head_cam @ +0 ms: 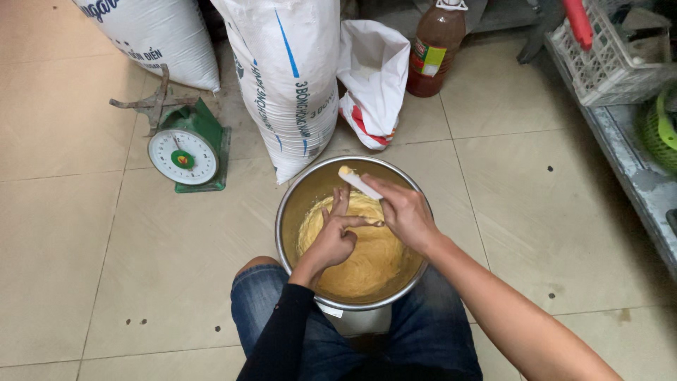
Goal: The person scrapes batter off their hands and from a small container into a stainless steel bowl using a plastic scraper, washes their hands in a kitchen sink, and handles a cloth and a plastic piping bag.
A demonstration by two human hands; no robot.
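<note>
A round steel bowl (296, 204) sits on the tiled floor between my knees, holding thick yellow batter (370, 264). My right hand (405, 212) grips a white spatula (358, 182), handle end pointing up-left over the bowl. My left hand (333, 236) hovers above the batter with fingers spread and smeared with batter, the fingertips meeting the spatula's lower end. A black sleeve covers my left forearm; my right arm is bare.
A green dial scale (187, 152) stands to the left. Two tall white sacks (285, 77) and a white plastic bag (374, 77) stand behind the bowl, beside a brown-liquid bottle (434, 49). A metal shelf (638, 169) with a white basket (606, 60) runs along the right.
</note>
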